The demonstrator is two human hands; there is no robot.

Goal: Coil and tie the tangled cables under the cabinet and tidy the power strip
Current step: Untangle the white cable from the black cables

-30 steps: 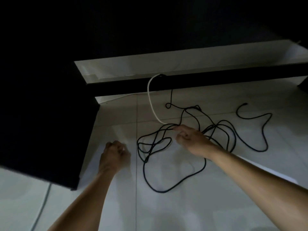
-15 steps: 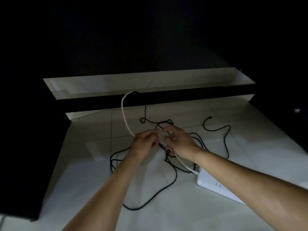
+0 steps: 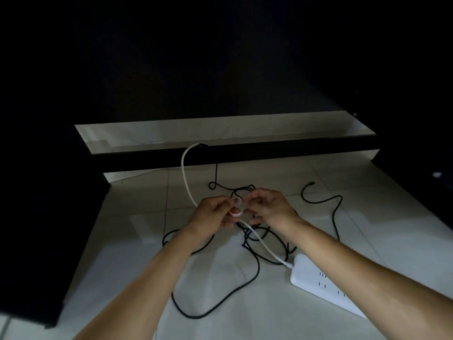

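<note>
Forearms enter from the bottom edge, bare, meeting mid-frame. Nearest on the right I note the power strip [image 3: 318,278], a white, smooth plastic block with rounded corners and slotted sockets, lying flat on the pale glossy floor tiles [image 3: 137,241]. Its white cable [image 3: 186,182], round and thick, rises from the strip's end to the hands, then arcs up into the dark gap under the cabinet [image 3: 232,153]. My left hand [image 3: 213,214] has curled fingers pinching a small loop of this white cable; my right hand [image 3: 269,207] pinches the same loop from the other side. Beneath and beyond lies the black cable [image 3: 255,271], thin, in loose tangled loops on the tiles, one free end curling away at right.
</note>
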